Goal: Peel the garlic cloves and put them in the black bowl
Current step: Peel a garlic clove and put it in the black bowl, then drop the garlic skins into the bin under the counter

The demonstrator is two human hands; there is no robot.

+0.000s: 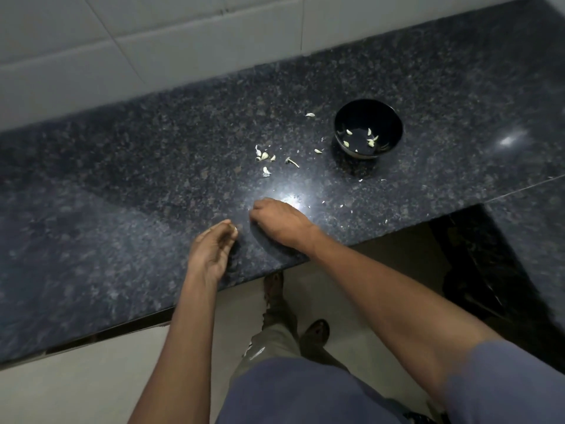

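Risk mostly at left hand [211, 252]: fingers curled, thumb and fingertips pinched on something small and pale at the tips, likely 1 garlic clove [234, 230], too small to confirm. Could slip out and drop past the near edge of the dark speckled granite counter [122, 179], hand being close to that edge. Right hand [275, 221] knuckles-up, fingers bent down onto the counter just beside the left fingertips; cannot tell whether pinching anything underneath. Round black bowl [367, 113] well apart, far right, with about 5 pale peeled cloves [371, 143] inside. Loose pale garlic pieces and papery skins [263, 156] scattered between hands and bowl, plus 1 dry stem [292, 162]; hard to tell unpeeled clove from skin, so skin could land in the bowl or a clove get missed. Bright glare patch near the right hand hid small scraps. Long carry to bowl raised drop chance. Peeling judged partway done.
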